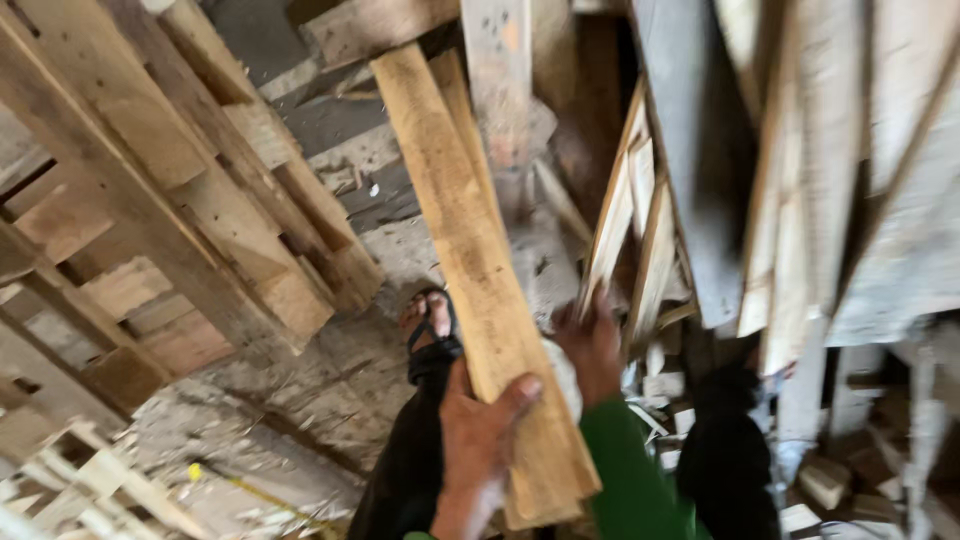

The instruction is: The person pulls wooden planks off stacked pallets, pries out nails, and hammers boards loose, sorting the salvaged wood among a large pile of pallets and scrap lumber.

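At frame centre the left hand (478, 430) was clamped, thumb over top, on 2 stacked planks (470, 250) to steady them, while the right hand (592, 345) (fingers blurred, grip unclear) reached toward leaning slats (625, 210).

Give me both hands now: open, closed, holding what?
Left hand: closed on the long wooden plank, thumb over its face.
Right hand: on the plank's far edge, blurred; cannot tell whether it grips.
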